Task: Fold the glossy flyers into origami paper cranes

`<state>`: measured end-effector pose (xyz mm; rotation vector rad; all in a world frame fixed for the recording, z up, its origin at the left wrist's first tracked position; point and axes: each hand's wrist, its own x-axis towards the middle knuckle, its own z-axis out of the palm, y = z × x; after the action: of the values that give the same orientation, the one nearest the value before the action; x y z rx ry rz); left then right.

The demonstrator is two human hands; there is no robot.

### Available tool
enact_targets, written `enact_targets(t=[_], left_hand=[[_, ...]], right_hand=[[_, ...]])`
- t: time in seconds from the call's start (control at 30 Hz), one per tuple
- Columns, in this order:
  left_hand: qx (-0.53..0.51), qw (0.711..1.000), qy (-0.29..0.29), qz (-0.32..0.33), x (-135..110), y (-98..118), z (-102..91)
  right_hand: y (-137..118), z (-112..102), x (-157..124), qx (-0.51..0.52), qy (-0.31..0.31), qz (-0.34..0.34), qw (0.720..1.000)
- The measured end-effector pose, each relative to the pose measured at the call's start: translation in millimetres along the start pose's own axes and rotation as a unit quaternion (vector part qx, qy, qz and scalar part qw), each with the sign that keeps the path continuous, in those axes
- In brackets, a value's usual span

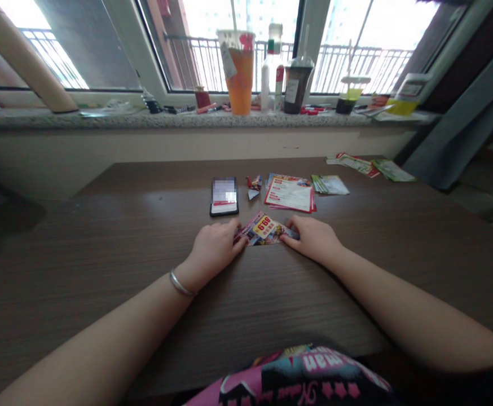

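A colourful printed paper (264, 226), folded to a triangle with a yellow price patch, lies on the brown table between my hands. My left hand (216, 243), with a silver bangle at the wrist, pinches its left corner between thumb and fingers. At the right corner, my right hand (313, 238) grips the paper the same way. Just beyond it are a phone (224, 197) with a blurred screen, a small folded paper figure (254, 186) in red and white, and a stack of printed flyers (289, 194).
Green-and-white leaflets (330, 185) lie right of the stack, and more leaflets (359, 164) are near the table's back right edge. On the stone windowsill (166, 119) stand an orange drink cup (241, 79), a dark drink cup (296, 87), bottles and pens. A grey curtain (453, 118) hangs at right.
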<state>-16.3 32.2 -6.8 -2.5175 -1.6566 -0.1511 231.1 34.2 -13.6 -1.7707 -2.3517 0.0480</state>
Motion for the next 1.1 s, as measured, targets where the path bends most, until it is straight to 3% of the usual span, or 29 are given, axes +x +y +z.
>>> enact_targets(t=[0.5,0.73,0.87,1.1], left_hand=[[0.004,0.999,0.011,0.047,-2,-3,5.3],[-0.059,0.992,0.082,0.079,-4,-4,2.3],[-0.11,0.982,0.127,0.09,-4,-5,1.4],[-0.245,0.949,0.152,0.126,1,-12,9.5]], right_hand=[[14,1,0,0.075,-0.019,-0.034,0.996],[16,1,0,0.172,0.005,-0.015,0.985],[15,-1,0,0.224,0.049,-0.05,0.972],[18,4,-2,0.274,0.107,-0.12,0.948]])
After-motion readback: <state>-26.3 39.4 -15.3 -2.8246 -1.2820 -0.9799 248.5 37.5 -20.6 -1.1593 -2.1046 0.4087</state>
